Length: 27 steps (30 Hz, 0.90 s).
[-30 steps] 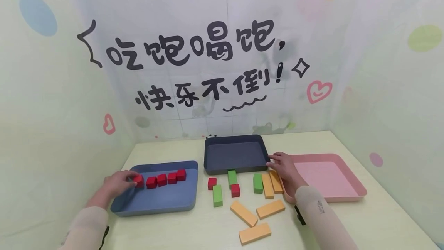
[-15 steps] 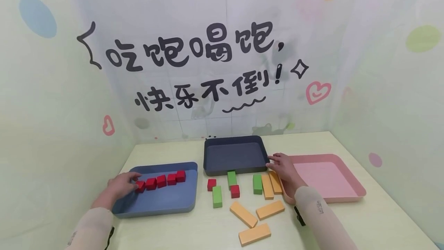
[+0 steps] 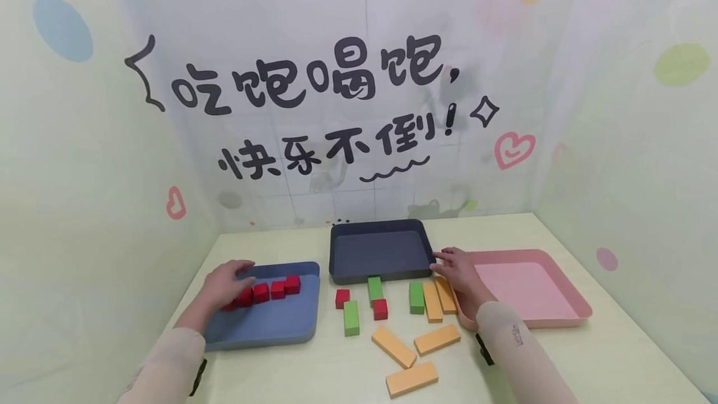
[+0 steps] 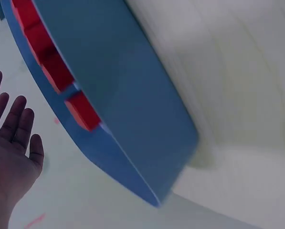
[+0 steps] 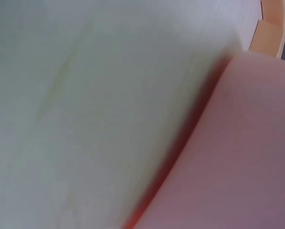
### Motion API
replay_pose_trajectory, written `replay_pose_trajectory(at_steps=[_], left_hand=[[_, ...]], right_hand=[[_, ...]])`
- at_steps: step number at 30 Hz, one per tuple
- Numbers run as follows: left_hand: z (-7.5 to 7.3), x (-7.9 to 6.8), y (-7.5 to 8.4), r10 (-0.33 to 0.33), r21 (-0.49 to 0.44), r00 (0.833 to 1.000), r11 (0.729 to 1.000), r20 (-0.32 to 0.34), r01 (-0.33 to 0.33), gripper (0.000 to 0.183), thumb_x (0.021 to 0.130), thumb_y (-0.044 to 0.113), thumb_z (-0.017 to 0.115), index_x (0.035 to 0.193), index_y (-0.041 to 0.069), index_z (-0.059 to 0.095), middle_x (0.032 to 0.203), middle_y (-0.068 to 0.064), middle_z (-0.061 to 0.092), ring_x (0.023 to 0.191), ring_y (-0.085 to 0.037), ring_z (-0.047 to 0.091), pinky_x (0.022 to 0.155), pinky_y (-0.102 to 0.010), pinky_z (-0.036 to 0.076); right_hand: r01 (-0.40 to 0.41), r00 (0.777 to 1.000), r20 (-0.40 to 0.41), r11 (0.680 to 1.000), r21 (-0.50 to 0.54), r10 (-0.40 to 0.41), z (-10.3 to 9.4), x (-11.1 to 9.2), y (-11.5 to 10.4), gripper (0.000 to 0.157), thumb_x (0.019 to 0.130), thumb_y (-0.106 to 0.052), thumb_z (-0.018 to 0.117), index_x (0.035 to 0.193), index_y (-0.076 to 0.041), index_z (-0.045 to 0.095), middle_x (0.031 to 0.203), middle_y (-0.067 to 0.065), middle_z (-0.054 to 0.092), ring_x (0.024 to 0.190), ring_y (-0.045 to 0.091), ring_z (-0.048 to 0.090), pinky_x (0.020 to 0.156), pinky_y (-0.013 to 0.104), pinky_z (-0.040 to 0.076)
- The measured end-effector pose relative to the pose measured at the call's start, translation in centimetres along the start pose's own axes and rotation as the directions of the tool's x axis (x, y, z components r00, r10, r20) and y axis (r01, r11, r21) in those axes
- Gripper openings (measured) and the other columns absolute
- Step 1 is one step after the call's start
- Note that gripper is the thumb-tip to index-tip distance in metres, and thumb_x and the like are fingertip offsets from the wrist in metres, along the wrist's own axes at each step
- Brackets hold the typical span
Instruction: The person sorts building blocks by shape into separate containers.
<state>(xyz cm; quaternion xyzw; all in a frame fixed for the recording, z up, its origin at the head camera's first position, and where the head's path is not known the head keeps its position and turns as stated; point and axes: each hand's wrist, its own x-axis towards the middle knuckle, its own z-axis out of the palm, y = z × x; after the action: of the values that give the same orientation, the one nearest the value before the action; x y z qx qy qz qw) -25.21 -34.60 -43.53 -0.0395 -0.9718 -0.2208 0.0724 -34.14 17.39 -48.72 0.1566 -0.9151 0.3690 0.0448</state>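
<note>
At the lower left of the head view, your left hand (image 3: 224,285), fingers loose and holding nothing, partly hides a row of matte red cubes (image 3: 261,293) inside a blue rectangular tray (image 3: 280,320). Right of centre, your right hand (image 3: 461,274), fingers extended and empty, is just beside a navy rectangular tray (image 3: 382,276).

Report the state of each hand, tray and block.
Blue tray, upright, holding red cubes
Dark tray, upright
Pink tray, upright
Red cubes, five in blue tray, two outside
Green blocks, three, outside trays
Orange blocks, five, outside trays
Left hand, over red cubes, holding nothing
Right hand, beside dark tray, contact unclear
</note>
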Motion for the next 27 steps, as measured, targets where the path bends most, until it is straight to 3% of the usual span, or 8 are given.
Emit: replay_pose_trajectory(at_steps=[6, 11, 17, 22, 27], left_hand=[[1.0, 0.9, 3.6, 0.022, -0.116, 1.000, 0.993, 0.004, -0.022, 0.048, 0.086, 0.026, 0.062, 0.126, 0.003, 0.051, 0.118, -0.018, 0.053, 0.108, -0.036, 0.048, 0.087, -0.051, 0.038], [2.3, 1.3, 6.2, -0.007, -0.218, 0.999, 0.976, 0.045, 0.017, 0.053, 0.084, 0.034, 0.063, 0.129, 0.008, 0.049, 0.120, -0.014, 0.052, 0.112, -0.033, 0.046, 0.090, -0.050, 0.037], [4.0, 1.2, 9.2, -0.033, -0.286, 0.997, 0.957, 0.067, 0.051, 0.050, 0.082, 0.031, 0.067, 0.126, 0.013, 0.052, 0.120, -0.008, 0.053, 0.109, -0.027, 0.049, 0.087, -0.045, 0.042], [5.6, 1.2, 10.6, 0.023, -0.306, 0.998, 0.952, 0.052, -0.006, 0.046, 0.081, 0.026, 0.068, 0.122, 0.010, 0.056, 0.113, -0.007, 0.057, 0.103, -0.026, 0.051, 0.082, -0.041, 0.045], [7.0, 1.1, 11.4, 0.022, -0.303, 0.997, 0.953, 0.079, 0.003, 0.045, 0.079, 0.028, 0.070, 0.120, 0.012, 0.058, 0.110, -0.004, 0.057, 0.102, -0.022, 0.050, 0.082, -0.041, 0.044]], right_hand=[[-0.018, 1.000, -0.005, 1.000, 0.004, 0.018, 0.1, 0.1, 0.2, 0.045, 0.086, -0.026, 0.062, 0.123, -0.001, 0.055, 0.128, 0.025, 0.042, 0.120, 0.043, 0.034, 0.098, 0.054, 0.024], [-0.023, 1.000, 0.001, 1.000, 0.008, 0.023, 0.1, 0.1, 0.2, 0.046, 0.086, -0.027, 0.061, 0.123, -0.001, 0.055, 0.128, 0.025, 0.042, 0.120, 0.043, 0.034, 0.098, 0.054, 0.024], [-0.036, 0.999, 0.013, 0.999, 0.015, 0.036, 0.0, 0.0, 0.1, 0.047, 0.087, -0.028, 0.060, 0.125, -0.001, 0.054, 0.130, 0.026, 0.039, 0.121, 0.044, 0.031, 0.098, 0.056, 0.022], [-0.020, 1.000, 0.008, 1.000, 0.018, 0.020, -0.1, 0.1, 0.2, 0.045, 0.087, -0.027, 0.061, 0.123, 0.000, 0.054, 0.129, 0.026, 0.040, 0.121, 0.044, 0.032, 0.098, 0.055, 0.023], [0.002, 1.000, 0.004, 1.000, 0.014, -0.002, -0.2, 0.2, 0.3, 0.045, 0.087, -0.026, 0.061, 0.123, 0.001, 0.055, 0.128, 0.027, 0.040, 0.119, 0.045, 0.033, 0.097, 0.055, 0.024]])
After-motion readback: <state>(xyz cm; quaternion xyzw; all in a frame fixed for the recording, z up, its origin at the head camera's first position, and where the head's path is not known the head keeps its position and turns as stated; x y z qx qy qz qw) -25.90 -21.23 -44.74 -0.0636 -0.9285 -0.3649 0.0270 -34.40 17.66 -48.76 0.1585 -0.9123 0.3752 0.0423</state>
